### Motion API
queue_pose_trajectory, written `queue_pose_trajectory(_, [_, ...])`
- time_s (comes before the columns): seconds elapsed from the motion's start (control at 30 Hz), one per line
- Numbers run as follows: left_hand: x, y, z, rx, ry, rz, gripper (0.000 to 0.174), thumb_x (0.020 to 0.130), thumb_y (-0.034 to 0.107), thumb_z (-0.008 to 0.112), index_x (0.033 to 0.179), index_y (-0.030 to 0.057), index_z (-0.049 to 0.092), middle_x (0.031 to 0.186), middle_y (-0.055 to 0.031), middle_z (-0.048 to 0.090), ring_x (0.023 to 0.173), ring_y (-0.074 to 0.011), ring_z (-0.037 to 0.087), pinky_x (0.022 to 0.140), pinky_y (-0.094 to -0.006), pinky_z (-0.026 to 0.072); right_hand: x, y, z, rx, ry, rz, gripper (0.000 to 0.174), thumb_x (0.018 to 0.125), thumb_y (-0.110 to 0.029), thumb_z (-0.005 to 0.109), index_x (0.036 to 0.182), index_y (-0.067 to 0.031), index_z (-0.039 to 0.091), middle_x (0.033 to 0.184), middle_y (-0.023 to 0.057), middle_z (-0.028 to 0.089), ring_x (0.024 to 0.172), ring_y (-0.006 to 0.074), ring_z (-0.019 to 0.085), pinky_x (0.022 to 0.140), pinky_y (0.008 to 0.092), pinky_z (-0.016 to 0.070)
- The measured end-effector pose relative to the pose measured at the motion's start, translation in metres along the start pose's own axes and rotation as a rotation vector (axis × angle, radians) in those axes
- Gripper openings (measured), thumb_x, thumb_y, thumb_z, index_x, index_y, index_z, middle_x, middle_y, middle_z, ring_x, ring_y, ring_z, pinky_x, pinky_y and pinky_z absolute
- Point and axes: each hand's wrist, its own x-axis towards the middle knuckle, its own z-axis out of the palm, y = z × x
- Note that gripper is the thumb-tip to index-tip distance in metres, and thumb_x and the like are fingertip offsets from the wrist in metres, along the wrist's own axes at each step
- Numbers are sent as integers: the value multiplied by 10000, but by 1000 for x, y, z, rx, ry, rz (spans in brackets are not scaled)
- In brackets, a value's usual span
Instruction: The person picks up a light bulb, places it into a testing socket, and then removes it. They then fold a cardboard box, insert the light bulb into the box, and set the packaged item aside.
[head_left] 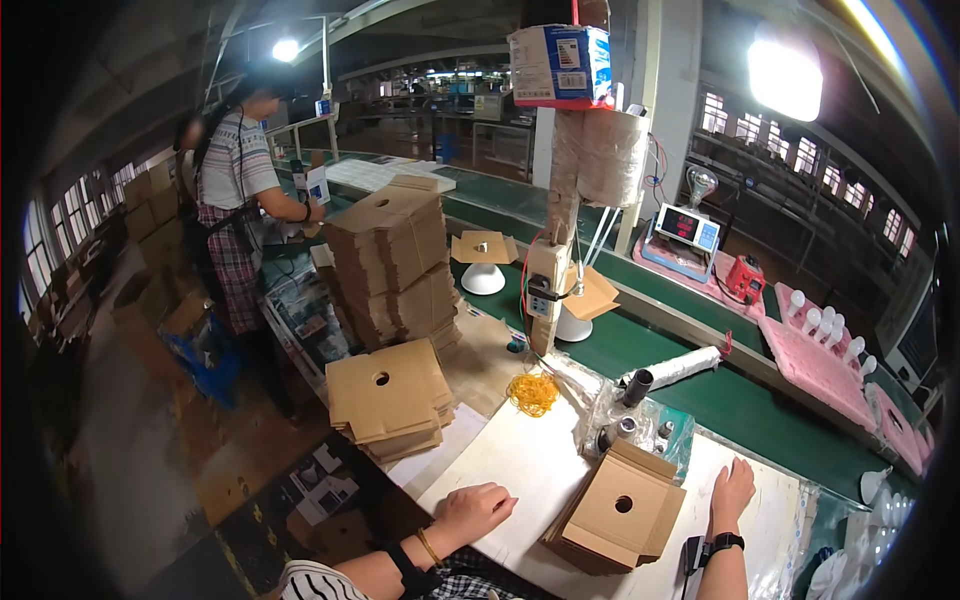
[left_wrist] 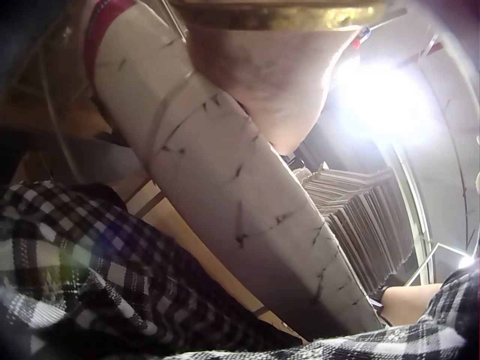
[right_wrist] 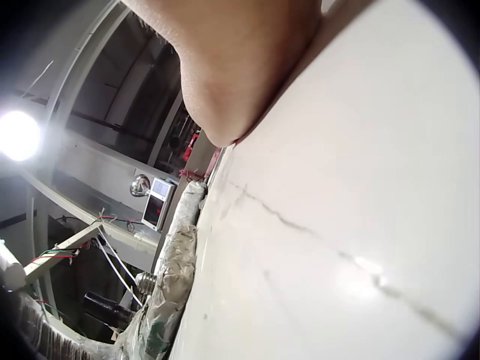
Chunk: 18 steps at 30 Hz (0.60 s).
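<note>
Three stacks of flat brown cardboard (head_left: 595,505) stood

There were two white dome-shaped objects (head_left: 484,281), one tangle of yellow rubber bands (head_left: 532,395), one red boxy device (head_left: 744,280), one bare left hand (head_left: 478,511) and one bare right hand (head_left: 733,490).

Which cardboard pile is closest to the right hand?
The front pile, left of the right hand; the tall pile and middle pile are farther away.

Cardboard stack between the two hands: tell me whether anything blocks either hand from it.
Nothing visible does. In the head view, only white tabletop shows between the left hand and the cardboard stack, and likewise between the stack and the right hand.
</note>
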Motion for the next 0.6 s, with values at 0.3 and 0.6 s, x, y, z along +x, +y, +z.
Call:
queue_pose_trajectory(0.3, [0,-2,0,14,-29,-12,234,904,268,669,757,92,624,753,-74,646,667,-301,643,577,-396,513,0,2,4,15,19,2,363,918,-167,612,1244,-8,609,1311,195,570,1265,352,500,1039,490,380])
queue_pose_trajectory(0.6, [0,-4,1,-5,-11,0,228,894,247,681,748,84,619,734,-77,636,657,-298,640,570,-394,508,-1,8,10,-2,29,-10,363,921,-166,606,1247,-6,600,1309,192,570,1266,344,498,1032,487,380])
